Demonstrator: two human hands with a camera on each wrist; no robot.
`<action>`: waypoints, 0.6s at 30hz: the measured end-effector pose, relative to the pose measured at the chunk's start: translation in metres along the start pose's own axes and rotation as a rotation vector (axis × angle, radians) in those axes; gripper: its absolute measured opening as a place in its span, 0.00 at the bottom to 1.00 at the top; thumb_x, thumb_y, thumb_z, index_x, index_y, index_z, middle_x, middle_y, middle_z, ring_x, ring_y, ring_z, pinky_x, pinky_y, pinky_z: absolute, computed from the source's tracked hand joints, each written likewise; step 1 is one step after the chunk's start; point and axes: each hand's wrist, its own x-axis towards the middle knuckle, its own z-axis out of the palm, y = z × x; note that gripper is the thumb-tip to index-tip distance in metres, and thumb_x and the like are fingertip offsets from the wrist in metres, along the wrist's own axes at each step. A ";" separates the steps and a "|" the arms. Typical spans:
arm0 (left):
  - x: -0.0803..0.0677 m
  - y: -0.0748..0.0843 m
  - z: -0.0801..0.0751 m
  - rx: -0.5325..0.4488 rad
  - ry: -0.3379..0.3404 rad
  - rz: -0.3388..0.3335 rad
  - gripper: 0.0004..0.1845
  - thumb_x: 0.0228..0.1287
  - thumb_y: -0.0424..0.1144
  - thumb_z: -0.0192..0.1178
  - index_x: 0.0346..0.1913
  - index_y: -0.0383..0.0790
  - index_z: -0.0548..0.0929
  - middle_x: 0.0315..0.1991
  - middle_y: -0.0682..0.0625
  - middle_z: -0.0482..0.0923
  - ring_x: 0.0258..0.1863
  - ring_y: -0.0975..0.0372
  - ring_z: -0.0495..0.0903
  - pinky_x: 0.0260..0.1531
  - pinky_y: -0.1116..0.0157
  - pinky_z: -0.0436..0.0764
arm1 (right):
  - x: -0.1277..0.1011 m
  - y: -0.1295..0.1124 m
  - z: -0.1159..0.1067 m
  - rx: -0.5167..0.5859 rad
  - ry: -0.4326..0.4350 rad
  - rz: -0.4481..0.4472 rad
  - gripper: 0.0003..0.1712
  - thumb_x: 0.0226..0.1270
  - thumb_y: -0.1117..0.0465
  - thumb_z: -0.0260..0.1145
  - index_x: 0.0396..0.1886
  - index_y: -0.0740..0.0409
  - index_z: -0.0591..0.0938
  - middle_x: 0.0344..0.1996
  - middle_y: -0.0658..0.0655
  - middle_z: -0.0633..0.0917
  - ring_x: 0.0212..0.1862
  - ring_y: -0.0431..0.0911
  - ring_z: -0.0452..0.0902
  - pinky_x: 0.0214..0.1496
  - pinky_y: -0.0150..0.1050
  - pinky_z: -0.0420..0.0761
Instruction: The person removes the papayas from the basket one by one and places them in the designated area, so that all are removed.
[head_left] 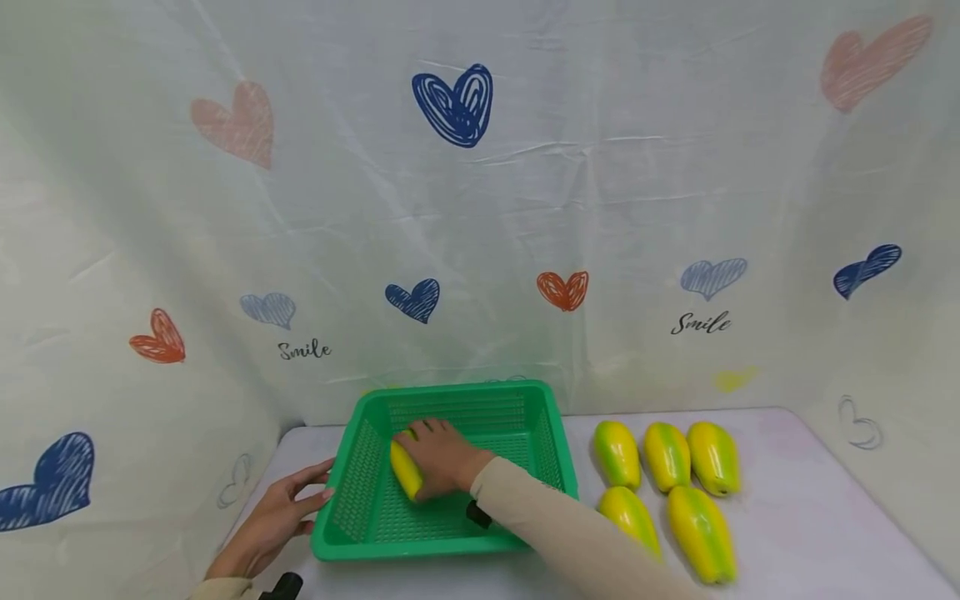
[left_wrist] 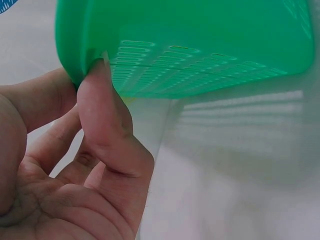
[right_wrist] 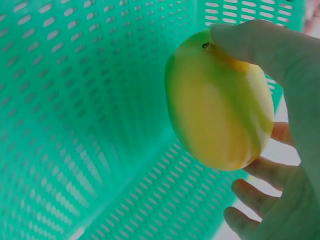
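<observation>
My right hand (head_left: 442, 457) holds a glossy yellow-green papaya (head_left: 406, 468) inside a green plastic basket (head_left: 420, 548). In the right wrist view, the thumb lies at one end of the papaya (right_wrist: 215, 110) and fingertips touch its far side. My left hand (head_left: 276, 512) is at the basket's left edge. Seen from the left wrist, the thumb and a finger of the left hand (left_wrist: 95, 150) pinch the rim of the basket (left_wrist: 70, 40). The palm hides part of the papaya in the head view.
Several more papayas (head_left: 701, 533) lie in two rows on the white table (head_left: 795, 500), right of the basket. My right forearm (head_left: 555, 525) crosses the basket's front right rim. A pale curtain (head_left: 480, 217) printed with hearts hangs behind the table.
</observation>
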 end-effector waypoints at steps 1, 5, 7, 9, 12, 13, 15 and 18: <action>0.000 0.000 0.000 0.000 -0.004 0.002 0.32 0.79 0.31 0.59 0.80 0.28 0.63 0.70 0.28 0.62 0.41 0.57 0.81 0.40 0.57 0.87 | -0.003 0.002 -0.004 -0.011 0.005 -0.001 0.49 0.61 0.37 0.77 0.79 0.43 0.67 0.70 0.51 0.73 0.72 0.48 0.69 0.76 0.41 0.71; -0.001 0.000 -0.003 -0.007 -0.018 0.007 0.33 0.79 0.32 0.59 0.80 0.28 0.61 0.70 0.27 0.62 0.42 0.57 0.82 0.41 0.57 0.87 | -0.022 0.010 -0.025 -0.041 0.033 -0.010 0.49 0.63 0.39 0.76 0.80 0.45 0.67 0.72 0.52 0.72 0.73 0.48 0.68 0.77 0.42 0.69; -0.002 0.000 -0.004 -0.011 -0.027 0.013 0.33 0.79 0.32 0.59 0.80 0.27 0.60 0.70 0.27 0.62 0.42 0.57 0.82 0.41 0.56 0.88 | -0.032 0.017 -0.034 -0.020 0.060 -0.014 0.49 0.63 0.40 0.77 0.80 0.46 0.67 0.73 0.53 0.72 0.73 0.50 0.68 0.77 0.44 0.70; -0.002 0.000 -0.004 -0.013 -0.030 0.020 0.33 0.80 0.32 0.59 0.81 0.27 0.60 0.70 0.27 0.62 0.42 0.57 0.82 0.41 0.57 0.88 | -0.042 0.023 -0.041 0.008 0.086 -0.012 0.50 0.63 0.41 0.77 0.80 0.48 0.67 0.73 0.54 0.71 0.73 0.51 0.68 0.78 0.46 0.70; -0.003 0.000 -0.005 -0.012 -0.037 0.028 0.34 0.80 0.33 0.59 0.81 0.27 0.59 0.70 0.27 0.62 0.42 0.57 0.82 0.40 0.57 0.88 | -0.057 0.035 -0.048 0.066 0.124 0.000 0.51 0.62 0.43 0.78 0.80 0.49 0.67 0.74 0.55 0.70 0.74 0.53 0.67 0.78 0.49 0.70; -0.003 0.000 -0.005 -0.009 -0.037 0.029 0.35 0.79 0.34 0.60 0.81 0.27 0.59 0.70 0.27 0.62 0.42 0.57 0.82 0.40 0.57 0.88 | -0.063 0.039 -0.049 0.084 0.137 0.006 0.51 0.62 0.43 0.79 0.80 0.50 0.67 0.75 0.56 0.70 0.74 0.54 0.67 0.78 0.50 0.70; -0.003 0.000 -0.005 -0.003 -0.041 0.031 0.35 0.79 0.34 0.60 0.81 0.27 0.59 0.70 0.27 0.62 0.42 0.57 0.82 0.40 0.58 0.88 | -0.074 0.047 -0.052 0.109 0.160 0.022 0.52 0.61 0.44 0.80 0.81 0.50 0.66 0.75 0.56 0.69 0.74 0.55 0.67 0.78 0.52 0.70; -0.002 0.000 -0.004 0.003 -0.049 0.032 0.36 0.79 0.35 0.61 0.81 0.27 0.59 0.70 0.27 0.62 0.43 0.57 0.81 0.40 0.58 0.87 | -0.094 0.059 -0.055 0.140 0.205 0.036 0.52 0.60 0.45 0.81 0.80 0.51 0.67 0.76 0.58 0.69 0.74 0.57 0.66 0.77 0.56 0.70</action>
